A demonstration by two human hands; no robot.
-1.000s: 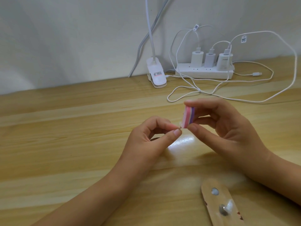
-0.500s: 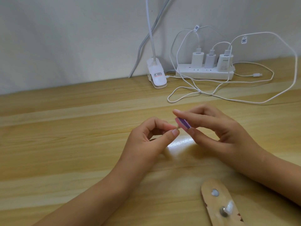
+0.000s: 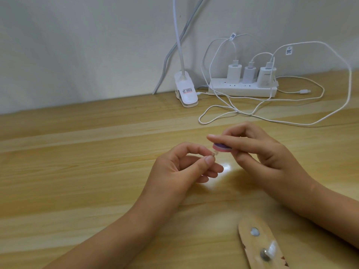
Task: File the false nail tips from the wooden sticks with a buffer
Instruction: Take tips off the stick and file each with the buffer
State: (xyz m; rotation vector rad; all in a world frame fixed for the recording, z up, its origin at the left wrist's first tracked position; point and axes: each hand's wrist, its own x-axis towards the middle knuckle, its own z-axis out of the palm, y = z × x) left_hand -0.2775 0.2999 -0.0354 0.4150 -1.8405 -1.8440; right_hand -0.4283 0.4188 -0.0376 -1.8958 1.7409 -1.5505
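Pale wood with long, straight grain forms the desk [image 3: 77, 152], which is backed by a plain off-white wall [image 3: 77, 45]. Two bare forearms are stretched over the middle of the desk.

A tiny, translucent false nail tip [image 3: 213, 153] is pinched by the left hand [image 3: 174, 171]. Its thumb and forefinger are pressed together on the tip, and the other fingers [image 3: 215, 168] are loosely curled beneath. A small, flat buffer [image 3: 221, 148] with rounded ends is held by the right hand [image 3: 262, 152]. It is layered in purple and pink and looks soft and spongy. It is clamped between the forefinger on top and the thumb underneath. The lower edge of the buffer is laid against the nail tip, or just beside it; actual contact cannot be made out.

At the near edge of the desk, towards the right corner, a flat wooden stick [image 3: 250, 247] with a rounded end is seen. A clear, glossy second nail tip [image 3: 272, 249] and a small pale round blob [image 3: 254, 232] are fixed on it.

Along the far edge, against the wall, a white plastic power strip [image 3: 242, 91] is placed. Three blocky white chargers [image 3: 234, 73] are plugged into it. Thin white cables [image 3: 291, 121] are looped over the desk towards the far right corner. A smooth white lamp clip [image 3: 186, 93] is set just to the left of the strip.
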